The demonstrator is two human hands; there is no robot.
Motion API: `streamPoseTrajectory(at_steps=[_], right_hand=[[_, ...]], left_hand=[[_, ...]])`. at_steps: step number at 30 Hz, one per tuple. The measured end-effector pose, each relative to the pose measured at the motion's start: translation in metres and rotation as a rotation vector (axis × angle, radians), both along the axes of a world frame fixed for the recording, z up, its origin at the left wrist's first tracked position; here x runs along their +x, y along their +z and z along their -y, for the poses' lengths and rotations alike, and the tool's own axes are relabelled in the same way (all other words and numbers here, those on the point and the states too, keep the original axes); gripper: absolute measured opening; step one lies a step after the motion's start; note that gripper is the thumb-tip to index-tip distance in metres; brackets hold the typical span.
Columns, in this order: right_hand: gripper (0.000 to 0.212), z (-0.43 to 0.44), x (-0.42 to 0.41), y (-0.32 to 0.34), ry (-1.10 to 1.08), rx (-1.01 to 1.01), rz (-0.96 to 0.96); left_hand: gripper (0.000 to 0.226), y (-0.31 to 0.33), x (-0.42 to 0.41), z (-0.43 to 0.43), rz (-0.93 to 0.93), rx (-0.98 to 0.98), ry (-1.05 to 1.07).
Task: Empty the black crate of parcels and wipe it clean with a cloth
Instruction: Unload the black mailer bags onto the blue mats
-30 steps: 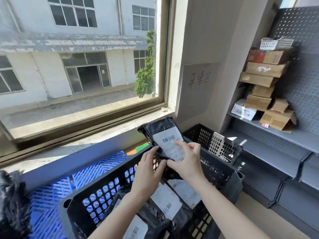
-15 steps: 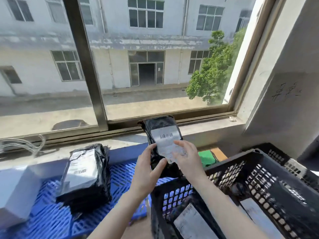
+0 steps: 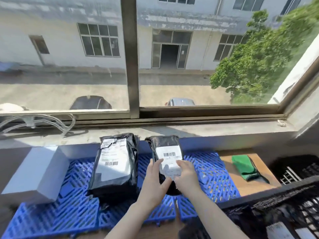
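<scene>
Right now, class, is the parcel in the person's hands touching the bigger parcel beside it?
Apart. The head view shows a strip of blue mat between the held parcel and the bigger parcel.

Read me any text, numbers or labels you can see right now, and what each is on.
Label on the right parcel: barcode and print, too blurred to read.
Label on the left parcel: barcodes and print, too blurred to read.
Labels in the black crate: too blurred to read.
No legible text anywhere.

Parcel depot: labelled parcels (image 3: 115, 163), crate (image 3: 276, 193).
</scene>
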State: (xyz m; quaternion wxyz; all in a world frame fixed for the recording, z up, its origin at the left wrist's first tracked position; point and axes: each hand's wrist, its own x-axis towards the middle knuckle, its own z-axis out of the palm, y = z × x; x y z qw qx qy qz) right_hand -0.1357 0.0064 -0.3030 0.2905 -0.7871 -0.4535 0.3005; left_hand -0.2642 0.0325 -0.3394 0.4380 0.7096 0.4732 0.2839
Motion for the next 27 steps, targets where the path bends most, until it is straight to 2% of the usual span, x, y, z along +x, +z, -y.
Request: streamPoseTrajectory(at_steps=[2, 5, 8, 15, 18, 24, 27], right_hand=[[0.059, -0.011, -0.004, -0.011, 0.015, -0.118, -0.003], [0.047, -0.034, -0.01, -0.026, 0.03, -0.243, 0.034], [0.057, -0.045, -0.02, -0.044, 0.048, -0.339, 0.021], [0.053, -0.039, -0.032, -0.101, -0.167, -0.234, -0.048], [0.057, -0.036, -0.035, -0.117, -0.226, -0.155, -0.1], [0.065, -0.034, -0.034, -0.13, -0.3, -0.067, -0.196], [0.056, -0.03, -0.032, -0.132, -0.348, -0.02, -0.126]], left_hand=[[0.061, -0.018, 0.003, -0.002, -0.015, -0.038, 0.002], [0.055, -0.039, 0.003, -0.008, -0.018, -0.059, 0.061], [0.053, -0.06, 0.0, -0.013, -0.06, -0.068, 0.075], [0.052, -0.092, -0.001, -0.026, -0.171, -0.062, -0.015], [0.049, -0.103, 0.0, -0.028, -0.193, -0.038, -0.029], [0.048, -0.125, -0.002, -0.029, -0.175, -0.109, -0.01], [0.046, -0.125, 0.004, -0.021, -0.179, -0.015, 0.047]])
